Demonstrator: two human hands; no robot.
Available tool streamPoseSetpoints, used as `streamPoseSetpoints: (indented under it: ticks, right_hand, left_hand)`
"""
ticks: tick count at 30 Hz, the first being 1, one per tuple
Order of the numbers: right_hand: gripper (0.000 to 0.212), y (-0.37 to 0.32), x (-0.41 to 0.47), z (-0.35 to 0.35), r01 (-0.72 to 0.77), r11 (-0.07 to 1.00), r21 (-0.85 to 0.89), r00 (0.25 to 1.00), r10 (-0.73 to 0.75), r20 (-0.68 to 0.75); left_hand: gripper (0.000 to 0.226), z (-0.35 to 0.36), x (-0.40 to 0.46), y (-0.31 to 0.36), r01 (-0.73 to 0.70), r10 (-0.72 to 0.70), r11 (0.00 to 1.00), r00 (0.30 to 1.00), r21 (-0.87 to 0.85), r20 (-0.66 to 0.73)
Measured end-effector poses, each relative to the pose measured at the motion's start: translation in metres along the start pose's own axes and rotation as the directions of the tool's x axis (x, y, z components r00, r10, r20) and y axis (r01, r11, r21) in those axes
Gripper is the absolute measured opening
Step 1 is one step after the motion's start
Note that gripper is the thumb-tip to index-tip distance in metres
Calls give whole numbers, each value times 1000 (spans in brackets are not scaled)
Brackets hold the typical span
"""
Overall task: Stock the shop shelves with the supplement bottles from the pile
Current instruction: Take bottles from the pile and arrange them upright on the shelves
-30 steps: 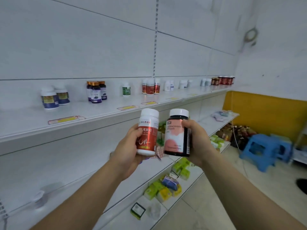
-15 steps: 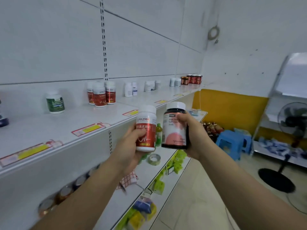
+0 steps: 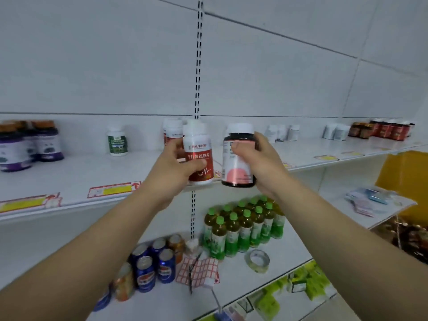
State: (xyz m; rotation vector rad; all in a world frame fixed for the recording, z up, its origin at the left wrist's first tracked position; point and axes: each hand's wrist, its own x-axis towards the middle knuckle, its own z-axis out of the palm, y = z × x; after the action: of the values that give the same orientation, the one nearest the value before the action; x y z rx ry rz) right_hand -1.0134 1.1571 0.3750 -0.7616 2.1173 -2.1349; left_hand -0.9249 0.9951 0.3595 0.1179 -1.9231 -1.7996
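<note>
Holding one bottle in each hand, the person stretches both bare forearms forward and up toward the upper shelf (image 3: pixel 92 179). The left hand (image 3: pixel 172 167) grasps a white bottle with a red label (image 3: pixel 198 156); the thumb lies across the front of the label and the other fingers curl round the far side. This bottle is upright, and its base is level with the front edge of the shelf. Just behind it stand similar white bottles (image 3: pixel 172 130) on the same shelf. The right hand (image 3: pixel 261 163) grasps a dark bottle with a pink label and a white cap (image 3: pixel 238 158), thumb on the front, fingers wrapped behind. This bottle is upright too, just beside the first one, and hangs in the air in front of the shelf edge. On the lower shelf, green-capped drink bottles (image 3: pixel 243 223) and blue cans (image 3: pixel 150 267) stand below the arms.
</note>
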Motion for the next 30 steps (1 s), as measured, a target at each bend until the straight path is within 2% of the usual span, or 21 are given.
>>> streamPoseSetpoints:
  ticks: [5, 9, 14, 24, 28, 30]
  right_hand:
    - [31, 9, 49, 14, 88, 996, -32, 990, -84, 112]
    - [38, 22, 85, 31, 88, 996, -20, 986, -84, 142]
    - [52, 45, 120, 41, 66, 997, -41, 981, -58, 183]
    - [62, 67, 158, 37, 106, 993, -46, 950, -87, 301]
    - [65, 67, 157, 35, 121, 993, -17, 938, -108, 329]
    - [62, 66, 156, 33, 94, 996, 8, 940, -91, 328]
  left_hand:
    - [53, -14, 35, -1, 57, -15, 978, 978, 198, -207]
    - [62, -21, 65, -15, 151, -84, 954, 963, 258, -254]
    - [67, -19, 97, -28, 169, -54, 896, 960, 411, -276]
    - [56, 0, 127, -40, 214, 15, 850, 904, 482, -428]
    - [63, 7, 129, -41, 247, -40, 853, 909, 460, -415]
    - [72, 9, 126, -37, 270, -8, 833, 878, 482, -478]
